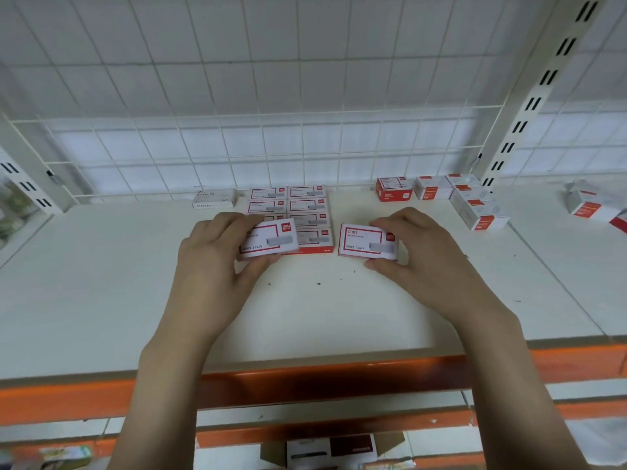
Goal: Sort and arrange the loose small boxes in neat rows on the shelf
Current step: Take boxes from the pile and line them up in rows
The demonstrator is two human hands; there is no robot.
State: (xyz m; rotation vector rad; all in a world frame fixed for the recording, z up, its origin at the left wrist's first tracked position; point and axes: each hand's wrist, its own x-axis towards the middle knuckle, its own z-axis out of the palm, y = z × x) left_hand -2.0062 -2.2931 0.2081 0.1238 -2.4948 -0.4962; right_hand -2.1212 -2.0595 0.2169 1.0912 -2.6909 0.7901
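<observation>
I hold two small flat staple boxes, white on top with a red frame, a red logo corner, a grey picture of staples and red sides. The box in my left hand [217,256] is the left box [269,240]; it is tilted, its right end lying over the front of the sorted block. The right box [368,240] lies flat on the white shelf [101,283], just beside that block.

The sorted block [298,212] is two columns of like boxes, running back to the wire grid [237,147]. Left of it lies a pale box marked STAPLES [214,197]. At the back right a red-and-white box [393,188] and a crooked row of loose boxes [475,201] lie near the slotted upright [529,106]; further right is a crumpled pack [588,205]. The shelf edge is orange [339,371].

My left fingers curl over the far edge of the left box and my thumb pinches its near edge. My right hand [417,252] does the same on the right box: fingers bent over the far right corner, thumb against the near edge. Both boxes sit at my fingertips, near each other but apart.
</observation>
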